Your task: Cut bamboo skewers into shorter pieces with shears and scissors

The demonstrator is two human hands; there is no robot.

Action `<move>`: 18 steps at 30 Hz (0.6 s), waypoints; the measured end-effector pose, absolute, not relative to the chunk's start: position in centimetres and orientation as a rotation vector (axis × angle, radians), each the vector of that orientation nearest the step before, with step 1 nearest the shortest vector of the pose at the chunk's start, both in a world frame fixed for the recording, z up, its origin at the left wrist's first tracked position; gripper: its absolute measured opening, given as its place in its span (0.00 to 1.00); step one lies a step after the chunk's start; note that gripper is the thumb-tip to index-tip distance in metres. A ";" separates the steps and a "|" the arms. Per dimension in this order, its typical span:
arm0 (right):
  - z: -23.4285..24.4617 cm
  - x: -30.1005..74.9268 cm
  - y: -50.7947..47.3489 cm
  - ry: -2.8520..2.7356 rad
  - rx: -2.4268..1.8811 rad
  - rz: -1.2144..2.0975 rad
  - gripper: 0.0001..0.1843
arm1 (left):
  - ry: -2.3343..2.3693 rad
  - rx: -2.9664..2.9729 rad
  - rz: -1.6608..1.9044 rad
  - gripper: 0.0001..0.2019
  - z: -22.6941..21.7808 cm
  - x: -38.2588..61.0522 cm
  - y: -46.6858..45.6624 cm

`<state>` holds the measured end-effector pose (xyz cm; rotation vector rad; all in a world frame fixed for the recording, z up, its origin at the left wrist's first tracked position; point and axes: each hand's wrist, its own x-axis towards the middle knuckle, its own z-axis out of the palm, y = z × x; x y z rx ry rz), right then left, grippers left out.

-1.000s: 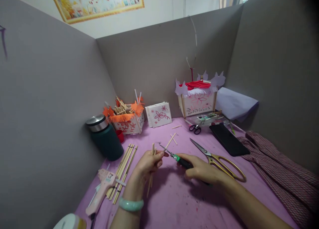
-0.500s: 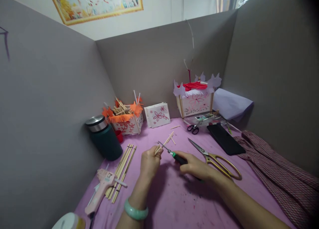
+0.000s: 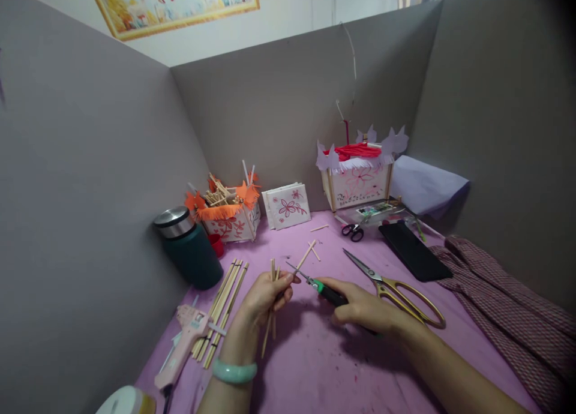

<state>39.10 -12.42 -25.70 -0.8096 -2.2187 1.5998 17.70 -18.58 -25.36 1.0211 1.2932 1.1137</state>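
Head view: sticks (image 3: 272, 270) are pinched by left fingers (image 3: 284, 281); beside them, a black-and-green tool (image 3: 332, 296) is clasped by right fingers (image 3: 333, 283).

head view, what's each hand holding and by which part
The left hand grips thin wooden sticks around their middles and apparently another stick by its near end; the right hand holds the green-and-black tool by its handle.
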 end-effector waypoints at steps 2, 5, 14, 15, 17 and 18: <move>-25.8 38.9 -12.3 -2.214 -0.781 1.583 0.28 | 1.363 1.065 1.138 0.21 -25.7 17.9 -18.3; -26.1 38.3 -11.9 -2.212 -0.760 1.573 0.25 | 1.610 1.173 1.209 0.19 -26.5 18.2 -17.8; -26.4 37.7 -11.8 -2.176 -0.814 1.557 0.21 | 1.967 1.550 1.332 0.11 -27.6 18.9 -17.7; -26.3 37.8 -11.8 -2.174 -0.817 1.573 0.21 | 1.935 1.503 1.337 0.12 -27.5 18.9 -17.7; -26.0 38.2 -11.9 -2.171 -0.804 1.620 0.22 | 1.821 1.343 1.330 0.12 -27.2 18.8 -17.7; -25.9 38.4 -11.9 -2.171 -0.789 1.647 0.23 | 1.739 1.255 1.311 0.13 -26.9 18.8 -17.8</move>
